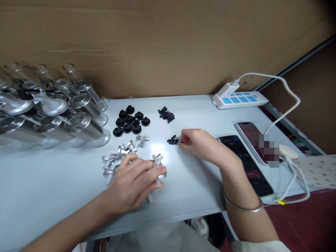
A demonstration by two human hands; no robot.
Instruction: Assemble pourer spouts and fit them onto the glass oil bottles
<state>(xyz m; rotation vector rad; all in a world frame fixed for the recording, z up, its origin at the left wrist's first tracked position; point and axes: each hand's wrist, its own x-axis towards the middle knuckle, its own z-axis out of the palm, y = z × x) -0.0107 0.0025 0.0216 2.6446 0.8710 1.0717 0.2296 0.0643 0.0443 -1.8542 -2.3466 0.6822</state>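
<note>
My left hand (135,182) is closed around a silver spouted lid (158,160), which stands upright between the fingers. Beneath and behind that hand lies a heap of similar silver lids (107,162), partly covered by it. A separate silver lid (142,140) rests just beyond the heap. My right hand (195,141) is lowered to the table with fingertips pressed together, right beside a small cluster of black rings (172,140). Whatever those fingertips pinch is hidden. Farther back are black stoppers (128,119) in a group and a pile of thin black strips (167,114).
Rows of clear cylindrical bottles (86,126) stand at the left, some with silver lids on. Two phones, a dark one (244,157) and a paler-edged one (252,136), lie at the right. A white power strip (238,99) with a cable sits behind, before a cardboard wall (157,49).
</note>
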